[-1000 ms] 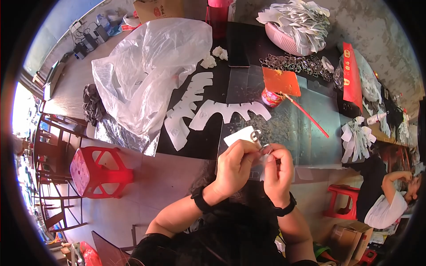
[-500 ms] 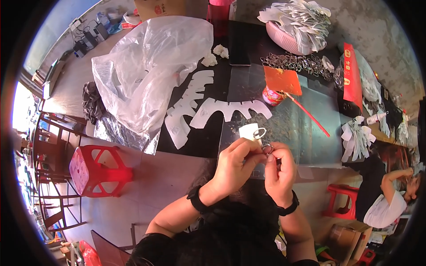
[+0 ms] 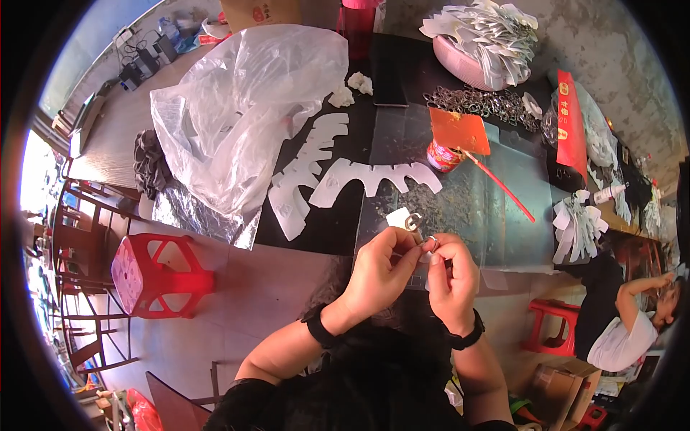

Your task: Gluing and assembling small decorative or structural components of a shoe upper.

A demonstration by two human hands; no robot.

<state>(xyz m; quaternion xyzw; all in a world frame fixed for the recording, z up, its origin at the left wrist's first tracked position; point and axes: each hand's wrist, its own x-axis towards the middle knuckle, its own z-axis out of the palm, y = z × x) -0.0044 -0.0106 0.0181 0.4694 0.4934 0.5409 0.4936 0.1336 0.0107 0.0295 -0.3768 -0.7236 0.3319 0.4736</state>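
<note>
My left hand and my right hand are held close together above the near edge of the dark table. Between their fingertips they pinch a small white paper tag with a metal ring on it. The tag sticks up just above my left thumb. Both wrists wear black bands. A row of curved white paper cut-outs lies on the table just beyond my hands.
A big clear plastic bag covers the table's left. A red can with a red brush, an orange card, a heap of metal rings and a pink basket of white tags lie further back. A red stool stands left. Another person sits at right.
The white tag has risen a little and turned between my fingers; my hands stay together in the same place.
</note>
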